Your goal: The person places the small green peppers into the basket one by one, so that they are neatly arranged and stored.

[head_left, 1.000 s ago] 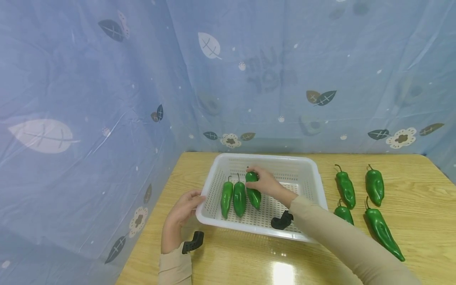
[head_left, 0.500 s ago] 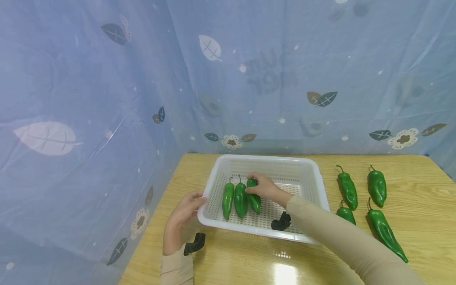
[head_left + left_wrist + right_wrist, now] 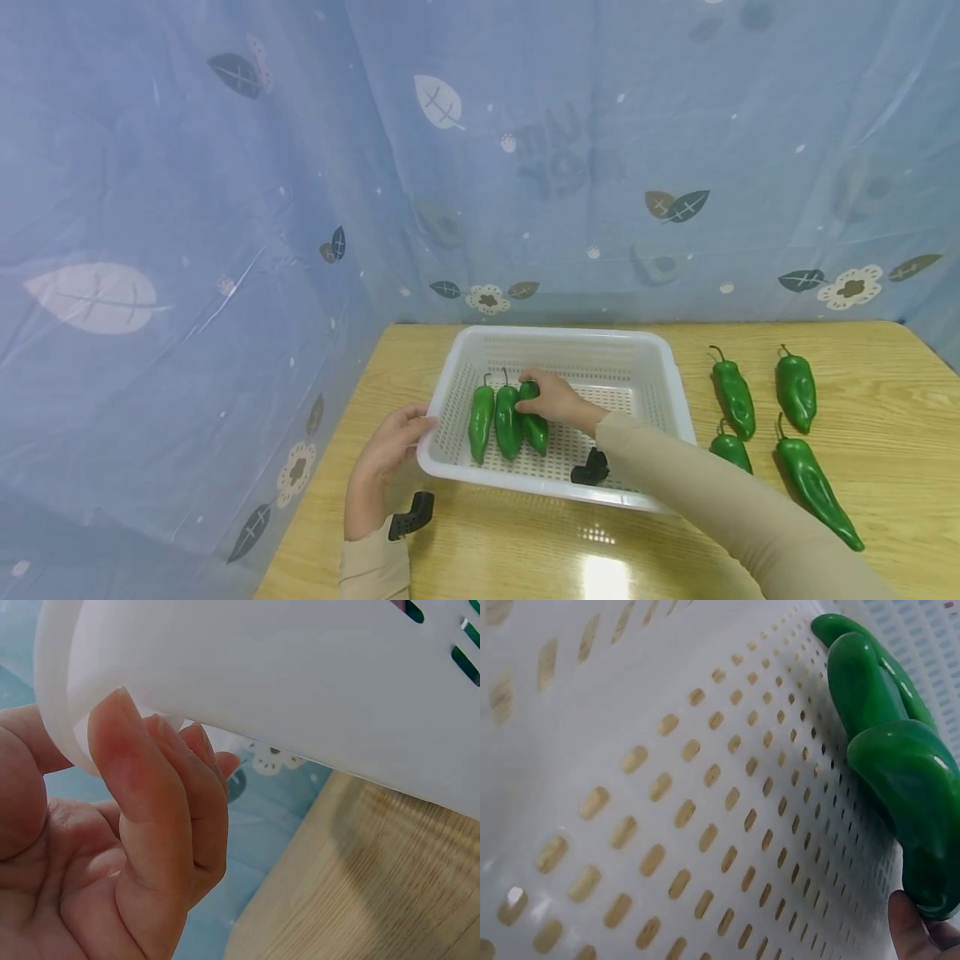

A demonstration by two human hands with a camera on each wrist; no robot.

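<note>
A white perforated plastic basket (image 3: 517, 482) rests on the wooden table. My left hand (image 3: 388, 446) grips its left rim, thumb on one side and fingers curled on the other, as the left wrist view shows on the white wall (image 3: 300, 675). Inside the basket my right hand (image 3: 557, 397) pinches a green pepper (image 3: 536, 433) near its stem end, its tip towards me. Beside it on the left lie a darker green pepper (image 3: 507, 425) and a lighter, slimmer one (image 3: 481, 425), side by side. In the right wrist view the held pepper (image 3: 911, 776) overlaps the others.
Several more green peppers lie on the table right of the basket, among them a long one (image 3: 817, 492) and a broad one (image 3: 796, 392). My right sleeve (image 3: 690, 475) crosses the basket's front right rim. A blue patterned curtain (image 3: 570, 167) hangs behind the table.
My right hand has brought its pepper slightly nearer me and down beside the other two in the basket. The left hand stays at the rim.
</note>
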